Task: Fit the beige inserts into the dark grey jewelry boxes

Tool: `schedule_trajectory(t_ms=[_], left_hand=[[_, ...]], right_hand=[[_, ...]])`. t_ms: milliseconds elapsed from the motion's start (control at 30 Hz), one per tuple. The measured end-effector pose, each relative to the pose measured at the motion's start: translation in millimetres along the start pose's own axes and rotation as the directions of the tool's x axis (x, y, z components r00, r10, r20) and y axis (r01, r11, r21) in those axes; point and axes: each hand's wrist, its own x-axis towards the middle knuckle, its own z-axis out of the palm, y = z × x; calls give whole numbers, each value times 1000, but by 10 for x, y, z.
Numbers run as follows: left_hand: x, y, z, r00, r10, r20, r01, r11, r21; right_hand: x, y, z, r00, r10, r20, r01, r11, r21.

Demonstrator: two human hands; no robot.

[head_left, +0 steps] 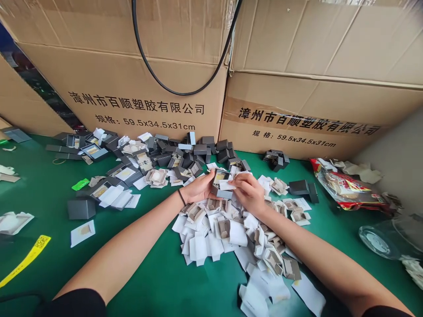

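My left hand [199,188] is closed around a small dark grey hinged box [220,192], which stands open with a pale insert inside. At the box's right side, my right hand [248,190] pinches a small white card [227,185] that lies over the box opening. Below both hands spreads a heap of folded white and grey paper inserts [211,233]. Behind them is a pile of dark grey boxes [201,149], some lidded and some open. Several flat white cards [120,197] rest on boxes to the left of my left wrist.
Large cardboard cartons [148,83] wall off the back, and a black cable [185,93] hangs before them. A red food packet [350,189] and a clear plastic jar [380,242] are at right. A yellow strip [26,259] lies at left on the green table [142,273].
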Motion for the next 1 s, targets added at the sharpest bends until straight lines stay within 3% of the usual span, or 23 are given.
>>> schedule_trajectory(t_ms=[67, 233, 400, 733, 1000], left_hand=[[5, -4, 6, 1000, -7, -3, 7, 1000, 1], [5, -16, 12, 1000, -13, 18, 13, 1000, 14], [-18, -26, 33, 999, 33, -12, -33, 999, 26], [-18, -57, 54, 991, 109, -79, -113, 993, -44], [2, -68, 23, 989, 134, -57, -138, 987, -80]], right_hand=[[-26, -13, -1, 997, -59, 55, 60, 998, -11], [-41, 7, 9, 998, -35, 46, 37, 999, -26], [-13, 31, 54, 979, -79, 190, 99, 990, -98], [-8, 55, 67, 939, -133, 316, 198, 963, -184], [-32, 57, 44, 946, -149, 289, 188, 976, -111]])
